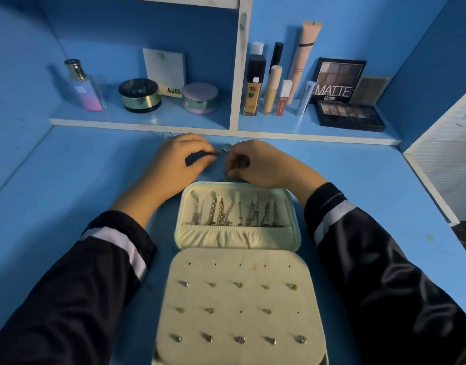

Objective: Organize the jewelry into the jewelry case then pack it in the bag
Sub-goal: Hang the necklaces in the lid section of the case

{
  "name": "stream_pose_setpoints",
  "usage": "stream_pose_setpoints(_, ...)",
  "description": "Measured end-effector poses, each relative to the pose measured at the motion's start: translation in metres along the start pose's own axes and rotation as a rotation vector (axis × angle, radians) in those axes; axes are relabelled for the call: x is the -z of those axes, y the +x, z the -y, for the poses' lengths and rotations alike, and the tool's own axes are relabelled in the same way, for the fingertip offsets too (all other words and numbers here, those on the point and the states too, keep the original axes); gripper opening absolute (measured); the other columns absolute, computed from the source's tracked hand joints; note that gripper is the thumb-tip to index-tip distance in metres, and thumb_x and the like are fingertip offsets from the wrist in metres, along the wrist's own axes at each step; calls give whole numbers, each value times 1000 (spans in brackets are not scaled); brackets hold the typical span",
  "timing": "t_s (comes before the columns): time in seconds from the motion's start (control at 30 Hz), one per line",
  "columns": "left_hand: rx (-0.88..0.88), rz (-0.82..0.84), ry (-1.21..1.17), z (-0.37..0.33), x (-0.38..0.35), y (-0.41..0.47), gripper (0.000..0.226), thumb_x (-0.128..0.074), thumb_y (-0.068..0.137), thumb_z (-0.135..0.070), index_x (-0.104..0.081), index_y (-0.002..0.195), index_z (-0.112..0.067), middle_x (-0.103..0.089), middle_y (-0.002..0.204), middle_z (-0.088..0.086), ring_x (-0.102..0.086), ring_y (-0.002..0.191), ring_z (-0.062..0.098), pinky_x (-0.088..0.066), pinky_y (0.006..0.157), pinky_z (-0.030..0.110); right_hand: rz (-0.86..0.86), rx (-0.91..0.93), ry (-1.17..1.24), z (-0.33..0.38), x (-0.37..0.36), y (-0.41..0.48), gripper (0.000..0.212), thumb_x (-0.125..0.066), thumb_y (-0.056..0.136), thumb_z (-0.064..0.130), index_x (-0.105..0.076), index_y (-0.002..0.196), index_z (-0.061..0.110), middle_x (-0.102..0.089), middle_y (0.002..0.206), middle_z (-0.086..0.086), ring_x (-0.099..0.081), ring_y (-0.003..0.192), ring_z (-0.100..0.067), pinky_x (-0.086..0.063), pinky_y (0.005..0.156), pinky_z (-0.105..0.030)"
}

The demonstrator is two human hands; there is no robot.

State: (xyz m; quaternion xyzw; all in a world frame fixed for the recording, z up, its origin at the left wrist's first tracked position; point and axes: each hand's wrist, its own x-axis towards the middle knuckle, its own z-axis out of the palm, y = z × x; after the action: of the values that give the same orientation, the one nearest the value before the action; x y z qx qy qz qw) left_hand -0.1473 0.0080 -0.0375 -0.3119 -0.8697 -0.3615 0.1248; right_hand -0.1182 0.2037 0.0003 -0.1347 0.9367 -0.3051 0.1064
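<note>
Ring (226, 147) lies beyond case (226, 272), just beside curled fingertips of left hand (179, 159) and right hand (263, 162); grips cannot be told.

Jewelry case (237, 275) on desk (68, 175); ring (227, 147) behind it; shelf (147, 117) beyond.

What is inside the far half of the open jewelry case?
Several chains hang in a row in the jewelry case, lower ends tucked behind a gathered pocket. The pocket's contents are covered.

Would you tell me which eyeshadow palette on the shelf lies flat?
The dark palette in front; the MATTE palette and the small brown one stand behind it.
</note>
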Motion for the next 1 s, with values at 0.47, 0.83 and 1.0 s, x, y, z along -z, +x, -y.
stream_pose_setpoints(0.47, 147, 9, -218, -12, 1, -1, 11, -71, 88, -23, -74, 98, -28, -70, 96, -21, -64, 95, 2, -47, 86, 19, -204, 55, 295, 3, 14, -6, 17, -63, 90, 5, -59, 82, 19, -64, 75, 7, -58, 68, -3, -47, 70, -15)
stream_pose_setpoints(0.83, 144, 59, -280, -24, -1, 0, 14, -71, 87, -29, -73, 101, -27, -70, 94, -21, -63, 92, -3, -38, 77, 4, -298, 129, 431, 9, 19, -7, 13, -65, 89, 3, -61, 83, 14, -65, 76, 1, -59, 67, -7, -47, 63, -18)
stream_pose_setpoints(1.0, 121, 13, -337, -31, 0, 3, 12, -69, 89, -28, -74, 99, -23, -72, 94, -13, -64, 92, 2, -44, 77, 13, -296, 183, 478, 18, 23, -12, 6, -64, 90, 2, -61, 88, 7, -62, 75, 1, -57, 64, -3, -44, 60, -13)
